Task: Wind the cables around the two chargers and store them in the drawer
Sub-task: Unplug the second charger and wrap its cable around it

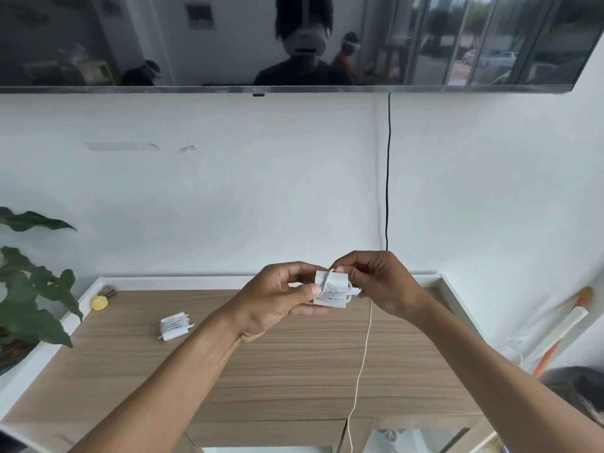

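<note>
My left hand [281,297] grips a white charger [331,291] above the wooden cabinet top [277,364], thumb pressed on its front face. A few turns of white cable lie around the charger. My right hand [372,281] pinches the cable at the charger's top right. The loose white cable [361,371] hangs from the charger down past the cabinet's front edge. A second white charger [175,325], its cable wound around it, lies on the cabinet top to the left. A drawer front [264,433] shows below the front edge; whether it stands open I cannot tell.
A green leafy plant [29,295] stands at the left edge. A small yellow object [99,302] sits at the cabinet's back left corner. A black cord [388,171] runs down the white wall from the television [294,40]. An orange and white handle [562,331] leans at the right.
</note>
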`<state>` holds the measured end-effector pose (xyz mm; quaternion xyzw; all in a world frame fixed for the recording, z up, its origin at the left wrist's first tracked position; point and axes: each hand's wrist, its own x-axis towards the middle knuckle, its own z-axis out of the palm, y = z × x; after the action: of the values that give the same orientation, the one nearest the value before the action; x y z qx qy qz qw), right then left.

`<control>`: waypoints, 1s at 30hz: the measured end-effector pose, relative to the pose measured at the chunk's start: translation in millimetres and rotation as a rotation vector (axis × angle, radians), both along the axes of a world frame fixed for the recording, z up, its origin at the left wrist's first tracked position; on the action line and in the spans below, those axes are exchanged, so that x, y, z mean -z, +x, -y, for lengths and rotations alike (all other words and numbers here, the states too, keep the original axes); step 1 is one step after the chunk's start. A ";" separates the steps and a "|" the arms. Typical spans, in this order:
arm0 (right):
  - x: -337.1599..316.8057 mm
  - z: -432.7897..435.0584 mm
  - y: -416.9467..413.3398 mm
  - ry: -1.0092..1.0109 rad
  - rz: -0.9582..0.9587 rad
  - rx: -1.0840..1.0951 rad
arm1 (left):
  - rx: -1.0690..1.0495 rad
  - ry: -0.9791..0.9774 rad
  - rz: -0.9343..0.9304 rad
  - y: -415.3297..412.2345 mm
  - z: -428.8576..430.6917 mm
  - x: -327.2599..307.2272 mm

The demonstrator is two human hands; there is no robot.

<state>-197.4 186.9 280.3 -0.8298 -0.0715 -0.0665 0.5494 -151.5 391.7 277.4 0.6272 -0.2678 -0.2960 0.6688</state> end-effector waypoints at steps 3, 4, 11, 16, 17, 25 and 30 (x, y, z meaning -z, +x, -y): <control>5.5 -5.5 1.1 0.040 0.008 0.006 | 0.005 -0.026 -0.049 -2.2 -2.4 1.8; 6.2 -7.1 0.9 0.057 0.009 0.016 | 0.009 -0.035 -0.066 -3.5 -2.9 2.6; 20.2 -9.0 3.2 0.121 -0.073 0.000 | -0.080 -0.059 -0.017 -7.9 -0.7 0.7; 47.7 -27.7 -9.5 0.007 0.023 0.122 | -0.193 -0.155 -0.082 -4.6 6.0 -0.4; 50.4 -33.8 -11.9 -0.058 0.079 0.155 | -0.227 -0.160 -0.097 -3.8 8.2 1.8; 43.3 -37.3 -19.8 -0.611 0.180 0.170 | -0.463 -0.025 0.039 2.0 12.6 18.3; 13.8 -33.2 -26.8 -0.812 0.119 0.120 | -0.443 0.105 0.289 2.1 9.3 23.6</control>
<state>-224.1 220.0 266.5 -0.9765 -0.0750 -0.1128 0.1677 -149.4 382.4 253.7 0.7400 -0.2011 -0.0630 0.6387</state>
